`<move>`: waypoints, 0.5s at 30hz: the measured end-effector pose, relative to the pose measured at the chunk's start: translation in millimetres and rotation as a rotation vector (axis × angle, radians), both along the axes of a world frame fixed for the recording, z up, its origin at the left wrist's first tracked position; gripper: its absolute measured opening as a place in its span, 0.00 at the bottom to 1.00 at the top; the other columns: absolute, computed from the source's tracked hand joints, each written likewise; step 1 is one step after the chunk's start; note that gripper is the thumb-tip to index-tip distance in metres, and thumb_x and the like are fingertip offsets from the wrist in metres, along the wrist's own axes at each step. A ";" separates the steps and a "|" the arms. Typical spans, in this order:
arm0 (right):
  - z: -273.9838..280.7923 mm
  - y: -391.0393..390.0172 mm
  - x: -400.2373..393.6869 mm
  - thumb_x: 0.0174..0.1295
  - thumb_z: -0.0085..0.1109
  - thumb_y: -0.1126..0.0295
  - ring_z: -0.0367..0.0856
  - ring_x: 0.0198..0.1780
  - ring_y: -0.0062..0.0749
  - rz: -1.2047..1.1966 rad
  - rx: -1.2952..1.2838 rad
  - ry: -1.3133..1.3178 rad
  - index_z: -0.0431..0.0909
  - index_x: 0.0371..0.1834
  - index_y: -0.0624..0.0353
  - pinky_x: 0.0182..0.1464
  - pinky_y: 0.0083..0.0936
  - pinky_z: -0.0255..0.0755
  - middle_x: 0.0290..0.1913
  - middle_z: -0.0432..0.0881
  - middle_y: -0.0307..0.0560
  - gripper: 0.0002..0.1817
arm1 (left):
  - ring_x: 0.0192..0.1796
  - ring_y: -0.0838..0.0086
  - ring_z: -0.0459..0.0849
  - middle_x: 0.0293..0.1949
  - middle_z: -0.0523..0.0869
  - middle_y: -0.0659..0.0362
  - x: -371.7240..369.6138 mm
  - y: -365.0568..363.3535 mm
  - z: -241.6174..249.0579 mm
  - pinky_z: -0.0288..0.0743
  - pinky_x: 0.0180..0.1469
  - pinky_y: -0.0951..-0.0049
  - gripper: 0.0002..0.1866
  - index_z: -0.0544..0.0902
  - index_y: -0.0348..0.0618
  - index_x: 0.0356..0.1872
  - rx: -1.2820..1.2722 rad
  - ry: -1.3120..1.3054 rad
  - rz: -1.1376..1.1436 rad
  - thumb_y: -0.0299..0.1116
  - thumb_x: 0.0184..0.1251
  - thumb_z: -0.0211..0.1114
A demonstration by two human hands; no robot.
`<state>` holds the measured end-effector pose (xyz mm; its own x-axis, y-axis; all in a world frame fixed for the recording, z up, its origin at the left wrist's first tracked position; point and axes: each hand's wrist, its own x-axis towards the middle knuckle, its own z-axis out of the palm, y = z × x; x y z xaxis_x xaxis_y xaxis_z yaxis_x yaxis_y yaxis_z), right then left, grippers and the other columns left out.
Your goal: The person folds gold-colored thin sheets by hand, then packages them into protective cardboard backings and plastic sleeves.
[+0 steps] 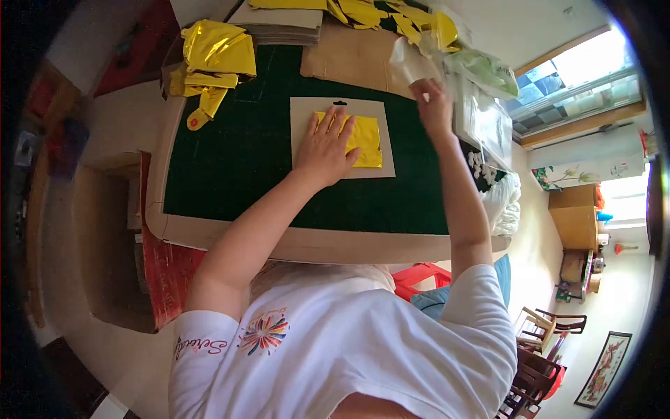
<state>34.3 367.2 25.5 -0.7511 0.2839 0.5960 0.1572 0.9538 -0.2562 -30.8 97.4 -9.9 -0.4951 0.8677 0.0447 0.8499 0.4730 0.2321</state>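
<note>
My left hand (328,148) lies flat with its fingers spread, pressing on a folded gold foil piece (366,143). Under the foil is a pale grey card (303,115) with a dark hanging slot at its top edge. Over at the right, my right hand (434,105) is raised with its fingers closed on a translucent plastic bag (410,61). That bag reaches up towards other clear plastic at the table's far right corner.
Folded gold foil balloons (218,49) sit at the table's far left, beside a stack of cards (276,31). More gold foil (356,10) lies along the back near brown cardboard (349,59). White plastic bags (485,122) line the right edge. An open cardboard box (105,237) stands left.
</note>
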 end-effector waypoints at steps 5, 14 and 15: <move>-7.8 -50.6 -2.9 0.62 0.59 0.74 0.79 0.53 0.52 0.036 -0.005 -0.097 0.81 0.49 0.58 0.54 0.39 0.74 0.49 0.81 0.54 0.12 | 0.81 0.62 0.44 0.79 0.52 0.53 -1.3 1.2 1.3 0.34 0.80 0.54 0.34 0.57 0.49 0.77 0.012 -0.012 0.015 0.55 0.77 0.44; -33.1 -146.2 23.4 0.72 0.49 0.69 0.60 0.75 0.53 0.418 -0.234 -0.218 0.60 0.75 0.61 0.72 0.40 0.61 0.75 0.59 0.59 0.28 | 0.82 0.64 0.43 0.80 0.49 0.52 1.9 1.2 6.2 0.32 0.80 0.55 0.37 0.49 0.45 0.79 -0.097 0.052 0.011 0.54 0.77 0.43; -34.2 -146.9 24.1 0.72 0.49 0.69 0.60 0.75 0.53 0.416 -0.239 -0.217 0.60 0.75 0.61 0.72 0.40 0.61 0.75 0.59 0.59 0.28 | 0.82 0.64 0.43 0.80 0.48 0.51 2.0 1.0 3.8 0.32 0.80 0.55 0.38 0.47 0.44 0.79 -0.061 0.036 0.023 0.55 0.76 0.42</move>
